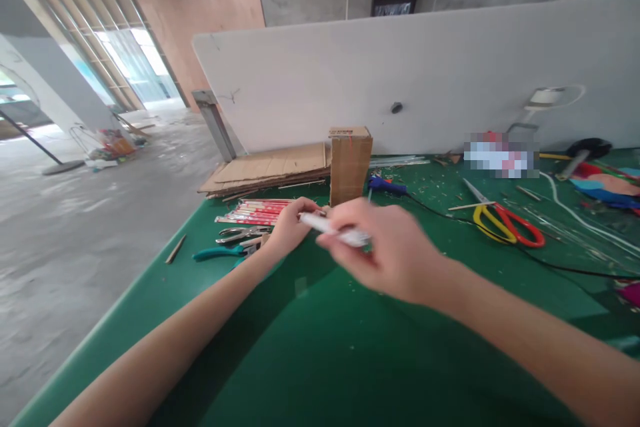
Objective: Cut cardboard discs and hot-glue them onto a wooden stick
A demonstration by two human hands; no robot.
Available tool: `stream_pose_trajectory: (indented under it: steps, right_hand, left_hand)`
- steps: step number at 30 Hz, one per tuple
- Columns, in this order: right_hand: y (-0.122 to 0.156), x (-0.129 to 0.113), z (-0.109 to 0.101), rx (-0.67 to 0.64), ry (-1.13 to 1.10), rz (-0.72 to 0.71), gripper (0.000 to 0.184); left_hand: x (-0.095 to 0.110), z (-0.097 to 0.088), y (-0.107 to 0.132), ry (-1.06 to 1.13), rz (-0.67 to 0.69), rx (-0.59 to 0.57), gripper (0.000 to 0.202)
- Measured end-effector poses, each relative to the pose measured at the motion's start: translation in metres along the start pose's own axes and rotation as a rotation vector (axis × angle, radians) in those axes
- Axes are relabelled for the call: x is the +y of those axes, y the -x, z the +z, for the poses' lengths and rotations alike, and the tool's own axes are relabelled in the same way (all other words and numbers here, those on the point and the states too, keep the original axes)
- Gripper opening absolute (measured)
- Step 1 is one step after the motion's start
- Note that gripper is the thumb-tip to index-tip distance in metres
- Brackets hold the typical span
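Observation:
My right hand (385, 247) is closed around a slim white pen-like stick (320, 221), smeared by motion, so its exact kind does not show. The stick's far end points left and overlaps my left hand (295, 223) in the view. The left fingers are curled, and whatever they pinch is hidden. Just beyond both hands an upright cardboard box (351, 170) stands on the green table (310, 360). Beside my left hand lie red-and-white wrapped sticks (255, 211), pliers with teal handles (220, 252) and a metal hand tool (240, 235).
Flat cardboard sheets (270, 170) are stacked at the back left. A blue-handled tool (387, 185) trails a black cord rightward. Scissors with yellow and red handles (520, 227) lie at the right, near a white cable (575, 213). A white panel (300, 87) borders the table's back.

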State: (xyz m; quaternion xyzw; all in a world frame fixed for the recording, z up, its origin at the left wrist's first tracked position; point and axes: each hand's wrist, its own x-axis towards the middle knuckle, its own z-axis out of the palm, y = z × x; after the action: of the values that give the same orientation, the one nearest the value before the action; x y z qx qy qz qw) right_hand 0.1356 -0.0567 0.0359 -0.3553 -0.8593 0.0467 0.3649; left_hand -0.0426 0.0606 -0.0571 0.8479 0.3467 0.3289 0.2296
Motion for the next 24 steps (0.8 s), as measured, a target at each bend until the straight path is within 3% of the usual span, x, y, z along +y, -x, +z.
stream_pose_trajectory:
  steps: [2,4,9,11,15,18,24]
  right_hand:
    - [0.026,0.03,-0.024,0.208,-0.189,0.275,0.015]
    - [0.05,0.061,-0.031,0.274,-0.411,0.462,0.015]
    - [0.093,0.12,-0.01,0.415,-0.578,0.713,0.019]
    - [0.102,0.132,-0.002,0.275,-0.522,0.736,0.028]
    - [0.11,0.147,0.001,0.08,-0.204,0.619,0.041]
    - [0.112,0.154,-0.001,0.055,-0.085,0.6,0.043]
    - [0.116,0.159,0.002,0.12,-0.239,0.683,0.042]
  left_hand:
    - [0.005,0.0,-0.001,0.02,-0.103,0.109,0.018]
    - [0.012,0.001,-0.004,0.039,-0.164,0.15,0.017]
    - [0.028,0.0,-0.009,0.029,-0.16,0.104,0.017]
    - [0.034,-0.002,-0.011,0.018,-0.166,0.079,0.016]
    - [0.042,0.0,-0.019,0.027,-0.164,0.092,0.016]
    - [0.046,0.003,-0.029,0.1,-0.168,0.106,0.016]
    - [0.063,0.006,-0.039,0.324,-0.259,0.122,0.013]
